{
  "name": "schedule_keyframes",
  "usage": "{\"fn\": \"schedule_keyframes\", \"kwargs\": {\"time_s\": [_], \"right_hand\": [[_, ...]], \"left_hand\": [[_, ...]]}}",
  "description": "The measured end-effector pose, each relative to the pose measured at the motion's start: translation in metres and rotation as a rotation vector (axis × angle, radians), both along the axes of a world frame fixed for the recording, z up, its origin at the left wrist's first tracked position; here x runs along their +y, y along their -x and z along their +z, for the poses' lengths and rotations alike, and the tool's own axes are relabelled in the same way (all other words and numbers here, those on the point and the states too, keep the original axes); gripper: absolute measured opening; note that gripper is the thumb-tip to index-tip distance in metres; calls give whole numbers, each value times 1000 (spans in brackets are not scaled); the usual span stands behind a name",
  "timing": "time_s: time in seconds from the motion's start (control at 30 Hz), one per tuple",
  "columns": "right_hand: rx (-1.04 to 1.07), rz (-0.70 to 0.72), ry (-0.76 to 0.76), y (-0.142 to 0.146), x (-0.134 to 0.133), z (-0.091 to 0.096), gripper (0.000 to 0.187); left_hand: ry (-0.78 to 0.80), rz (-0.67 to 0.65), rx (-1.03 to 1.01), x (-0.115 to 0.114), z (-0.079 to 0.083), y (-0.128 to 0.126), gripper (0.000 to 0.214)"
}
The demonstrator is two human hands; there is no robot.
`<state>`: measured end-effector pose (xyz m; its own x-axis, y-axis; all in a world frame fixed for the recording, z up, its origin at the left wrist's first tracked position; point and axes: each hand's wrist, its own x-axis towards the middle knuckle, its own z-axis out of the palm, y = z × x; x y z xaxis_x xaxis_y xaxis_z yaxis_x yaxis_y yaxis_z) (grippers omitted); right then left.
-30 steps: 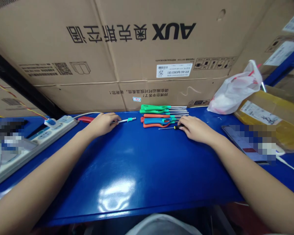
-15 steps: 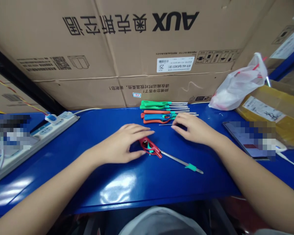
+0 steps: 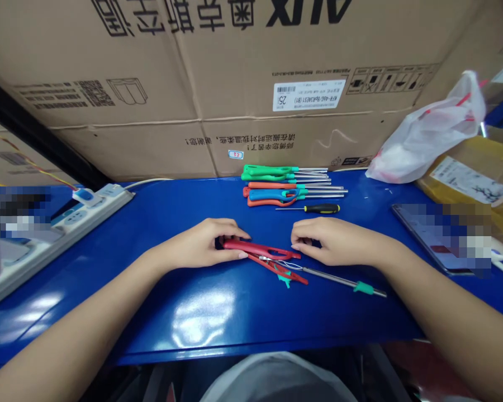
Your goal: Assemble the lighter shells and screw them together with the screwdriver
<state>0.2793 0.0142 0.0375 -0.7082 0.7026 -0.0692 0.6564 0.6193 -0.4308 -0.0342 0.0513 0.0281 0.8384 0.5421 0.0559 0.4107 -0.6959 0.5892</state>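
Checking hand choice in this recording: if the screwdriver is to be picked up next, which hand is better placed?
Probably the right hand: it is nearer the black-and-yellow screwdriver and appears empty, while the left hand holds the opened red lighter casing.

Grips a split red casing [image 3: 257, 248] in the left hand [image 3: 205, 243] and holds the right hand [image 3: 329, 240] curled near its front end and a metal tube [image 3: 331, 278], with a screwdriver [image 3: 322, 209] and coloured lighters [image 3: 270, 195] beyond.

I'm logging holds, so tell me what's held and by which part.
The left grip holds the split red casing by its end away from the metal rod; the right grip shows nothing held.
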Motion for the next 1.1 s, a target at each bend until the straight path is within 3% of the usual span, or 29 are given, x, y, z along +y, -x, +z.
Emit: {"fn": "schedule_keyframes", "kwargs": {"time_s": [0.3, 0.53, 0.63, 0.73, 0.83, 0.97, 1.1], "right_hand": [[-35, 28, -5, 3, -1, -2, 19], [-143, -58, -42, 2, 2, -3, 25], [-159, -74, -24, 3, 2, -2, 26], [-171, -74, -17, 3, 3, -2, 27], [-184, -88, -49, 2, 4, -3, 27], [-115, -156, -189, 0, 3, -1, 22], [-18, -58, -70, 6, -5, 5, 25]], "left_hand": [[110, 55, -38, -4, 4, -1, 30], [293, 308, -163, -2, -21, -8, 42], [219, 356, -209, -1, -25, -9, 43], [-18, 408, -211, -4, -20, -10, 36], [-184, 296, -167, -8, -10, -10, 26], [-213, -63, -63, -14, -4, -10, 38], [-222, -153, 17, -17, -7, -13, 33]]}}
